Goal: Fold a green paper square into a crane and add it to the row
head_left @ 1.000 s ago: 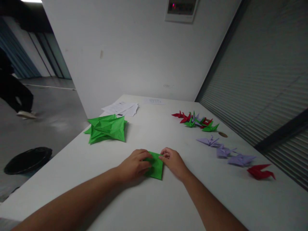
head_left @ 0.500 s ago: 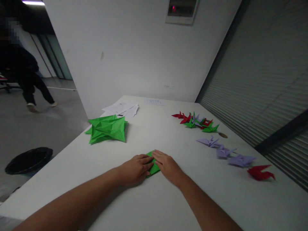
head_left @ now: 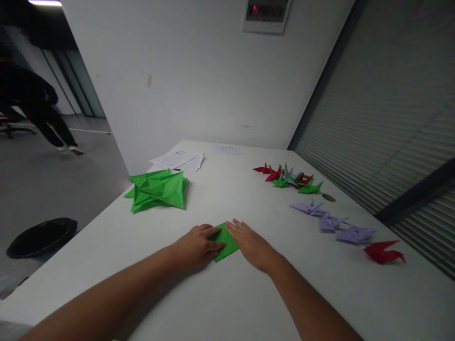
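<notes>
A small folded square of green origami paper [head_left: 226, 242] lies flat on the white table in front of me. My left hand [head_left: 199, 246] rests on its left side, fingers spread and pressing the paper down. Along the right edge of the paper, my right hand [head_left: 250, 244] lies with its fingers stretched out flat, touching the sheet. Both hands partly cover the paper's sides. To the left sits a pile of creased green paper sheets [head_left: 158, 190].
Several paper cranes [head_left: 291, 177] in red, green and lilac cluster at the back right. Lilac cranes [head_left: 330, 222] and a red crane [head_left: 384, 252] line the right side. Printed sheets [head_left: 177, 159] lie behind the green pile. A black-lined bin [head_left: 42, 237] stands left; a person [head_left: 31, 99] walks beyond.
My hands have moved apart, and the left fingers have spread, so more of the green paper shows between them. The person in the background has changed stride.
</notes>
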The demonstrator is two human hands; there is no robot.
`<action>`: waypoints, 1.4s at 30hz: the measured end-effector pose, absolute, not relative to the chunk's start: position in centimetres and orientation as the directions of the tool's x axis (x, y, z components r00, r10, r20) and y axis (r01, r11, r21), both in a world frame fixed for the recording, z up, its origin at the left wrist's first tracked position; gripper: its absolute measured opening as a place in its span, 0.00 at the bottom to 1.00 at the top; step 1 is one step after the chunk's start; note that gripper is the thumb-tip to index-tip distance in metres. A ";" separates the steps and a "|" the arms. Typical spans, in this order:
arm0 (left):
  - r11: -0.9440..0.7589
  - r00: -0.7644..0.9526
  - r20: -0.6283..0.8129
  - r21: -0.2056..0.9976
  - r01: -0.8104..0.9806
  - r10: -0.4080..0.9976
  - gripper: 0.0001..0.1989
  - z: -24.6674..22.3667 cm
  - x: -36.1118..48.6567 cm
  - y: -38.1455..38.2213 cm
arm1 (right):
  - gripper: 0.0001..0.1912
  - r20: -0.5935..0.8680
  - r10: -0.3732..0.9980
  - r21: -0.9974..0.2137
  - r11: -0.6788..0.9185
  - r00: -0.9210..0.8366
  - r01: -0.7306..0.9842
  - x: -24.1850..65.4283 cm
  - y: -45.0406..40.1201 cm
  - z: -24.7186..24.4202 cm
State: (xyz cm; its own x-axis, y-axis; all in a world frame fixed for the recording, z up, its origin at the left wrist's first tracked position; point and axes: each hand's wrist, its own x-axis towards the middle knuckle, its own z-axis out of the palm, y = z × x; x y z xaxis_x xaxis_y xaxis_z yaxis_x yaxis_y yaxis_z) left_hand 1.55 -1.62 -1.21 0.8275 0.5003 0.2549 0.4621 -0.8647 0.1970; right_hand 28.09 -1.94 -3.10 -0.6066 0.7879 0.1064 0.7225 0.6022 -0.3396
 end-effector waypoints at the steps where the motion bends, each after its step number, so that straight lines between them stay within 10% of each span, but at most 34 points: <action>1: -0.862 0.826 0.251 0.198 0.467 0.505 0.19 -1.3 1.5 -1.6 | 0.34 0.104 0.790 -0.349 0.598 -0.604 0.722 28.3 -1.9 -3.0; 27: -0.836 0.812 0.206 0.208 0.508 0.546 0.24 -1.0 1.4 -2.0 | 0.20 0.171 0.856 -0.590 0.486 -0.489 0.645 30.1 -2.7 1.1; 42: -0.805 0.790 0.157 0.128 0.579 0.593 0.30 -2.7 1.8 -1.9 | 0.21 0.197 0.842 -0.492 0.527 -0.502 0.692 29.4 -3.0 0.4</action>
